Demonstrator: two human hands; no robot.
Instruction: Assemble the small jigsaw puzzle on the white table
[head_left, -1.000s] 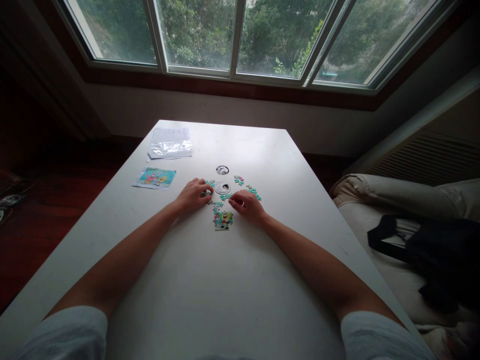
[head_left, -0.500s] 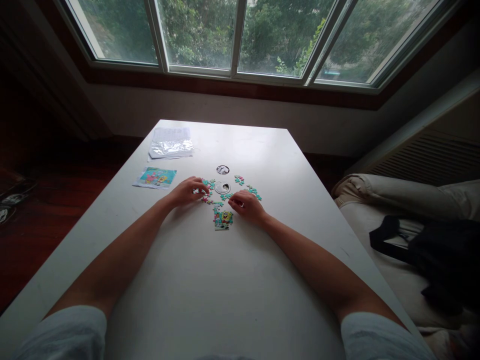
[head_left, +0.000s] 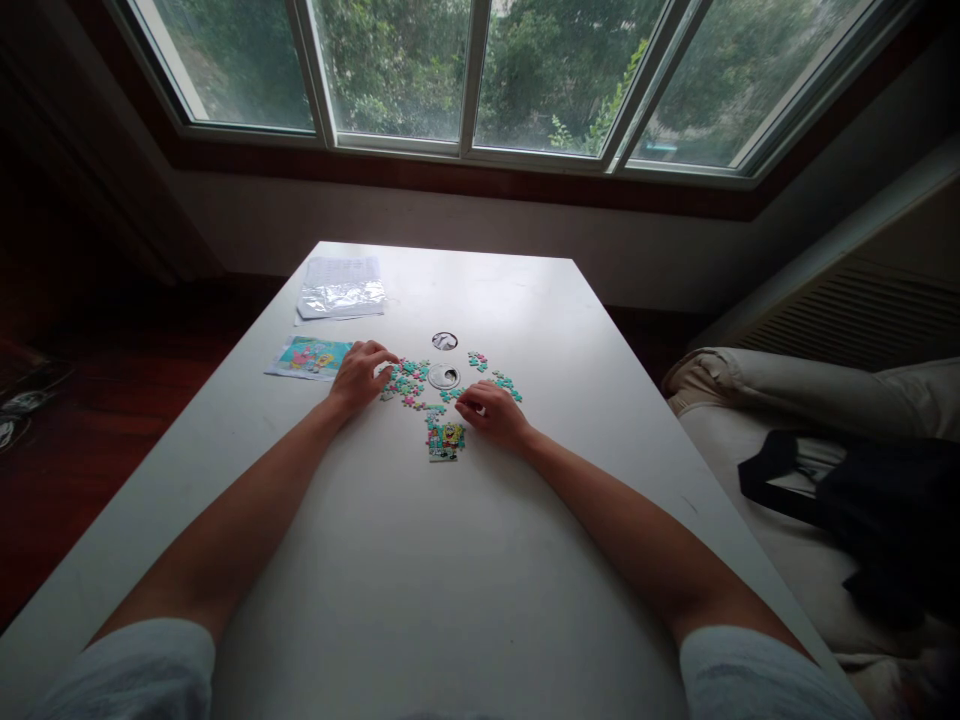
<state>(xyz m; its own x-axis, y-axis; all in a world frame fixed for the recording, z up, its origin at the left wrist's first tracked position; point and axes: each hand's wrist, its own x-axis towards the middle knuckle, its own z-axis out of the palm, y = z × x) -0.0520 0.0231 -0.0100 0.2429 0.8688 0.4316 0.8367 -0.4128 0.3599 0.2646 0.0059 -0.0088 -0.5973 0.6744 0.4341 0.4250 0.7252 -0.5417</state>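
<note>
Our left hand (head_left: 363,375), fingers partly spread, is at the left edge of the puzzle pieces (head_left: 410,380); our right hand (head_left: 491,412) is loosely curled beside the joined pieces (head_left: 445,441); we cannot tell whether either holds anything; the picture card (head_left: 309,356) lies partly behind our left hand.

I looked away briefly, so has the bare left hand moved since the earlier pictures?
Yes, the bare left hand has moved left, away from the round silver disc, towards the colourful printed paper sheet.
</note>
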